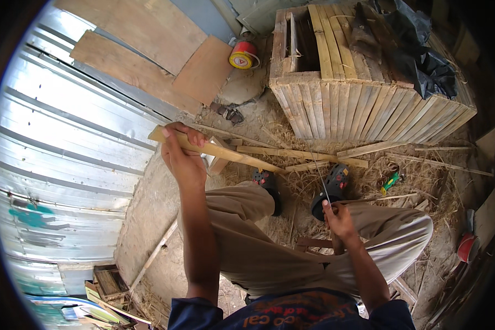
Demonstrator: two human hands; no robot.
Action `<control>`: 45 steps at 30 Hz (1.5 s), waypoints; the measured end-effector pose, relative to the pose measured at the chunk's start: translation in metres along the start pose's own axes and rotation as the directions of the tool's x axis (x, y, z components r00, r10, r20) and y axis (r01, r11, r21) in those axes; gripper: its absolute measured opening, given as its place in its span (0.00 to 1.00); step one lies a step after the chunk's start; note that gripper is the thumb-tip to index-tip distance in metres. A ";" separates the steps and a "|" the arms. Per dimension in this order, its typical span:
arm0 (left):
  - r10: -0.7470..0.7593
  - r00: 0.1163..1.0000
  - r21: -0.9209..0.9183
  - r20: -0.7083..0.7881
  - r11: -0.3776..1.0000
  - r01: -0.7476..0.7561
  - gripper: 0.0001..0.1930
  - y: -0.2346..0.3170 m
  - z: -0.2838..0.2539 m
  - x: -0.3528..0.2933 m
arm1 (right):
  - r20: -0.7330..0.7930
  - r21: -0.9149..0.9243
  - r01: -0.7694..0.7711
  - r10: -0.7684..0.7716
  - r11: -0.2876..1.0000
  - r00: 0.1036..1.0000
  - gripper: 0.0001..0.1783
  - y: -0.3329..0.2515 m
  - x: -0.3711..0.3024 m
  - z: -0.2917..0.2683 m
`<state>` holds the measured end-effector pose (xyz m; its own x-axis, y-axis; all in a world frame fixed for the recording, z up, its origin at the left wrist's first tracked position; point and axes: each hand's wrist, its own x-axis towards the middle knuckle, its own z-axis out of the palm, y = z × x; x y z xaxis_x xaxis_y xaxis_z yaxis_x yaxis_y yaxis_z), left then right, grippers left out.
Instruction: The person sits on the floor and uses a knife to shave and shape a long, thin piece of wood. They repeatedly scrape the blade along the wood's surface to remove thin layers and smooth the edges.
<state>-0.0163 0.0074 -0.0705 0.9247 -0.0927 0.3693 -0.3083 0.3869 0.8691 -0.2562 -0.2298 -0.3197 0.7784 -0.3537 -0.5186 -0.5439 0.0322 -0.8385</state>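
My left hand [182, 157] is closed round the upper end of a flat wooden slat [239, 157]. The slat slopes down to the right, its far end by my shoes. In my right hand [341, 221], above my right thigh, is a long-bladed knife [324, 188]. Its thin blade points up and away, seen nearly edge-on, and a wooden handle shows below the fist. Blade and slat are apart. Beyond my feet lie several loose wooden strips [302, 156] on the ground.
A slatted wooden crate [335, 107] stands at the far right, with black plastic sheeting [434, 71] on it. A red and yellow tin [243, 55] sits at the back. Corrugated metal wall [71, 154] runs along the left. A green-handled tool [390, 182] lies among wood shavings.
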 end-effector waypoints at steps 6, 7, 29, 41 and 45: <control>0.285 0.955 0.196 -0.083 0.944 -0.264 0.29 -0.012 0.011 -0.002 | 0.143 -0.004 0.055 -0.054 0.998 0.988 0.32 -0.006 0.000 0.027; 0.359 0.931 0.287 -0.057 0.900 -0.329 0.30 -0.010 0.013 -0.002 | 0.157 0.006 0.091 -0.091 0.996 0.983 0.31 -0.012 -0.002 0.033; 0.419 0.851 0.272 -0.317 0.900 -0.342 0.33 -0.023 0.012 -0.031 | 0.557 0.225 -0.066 -0.073 0.972 0.827 0.25 -0.096 -0.034 0.083; 0.411 0.836 0.339 -0.364 0.894 -0.292 0.33 -0.020 0.010 -0.028 | 0.434 0.226 0.111 -0.202 0.968 0.878 0.33 -0.051 -0.026 0.065; 0.403 0.823 0.316 -0.401 0.904 -0.288 0.33 -0.021 0.012 -0.026 | 0.390 0.165 -0.392 0.305 0.905 0.868 0.36 -0.034 -0.010 0.060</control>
<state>-0.0368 -0.0096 -0.0943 0.7263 0.4478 0.5216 -0.6159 0.0869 0.7830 -0.2266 -0.1709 -0.2960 0.6323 0.0676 -0.7718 -0.7459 0.3225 -0.5828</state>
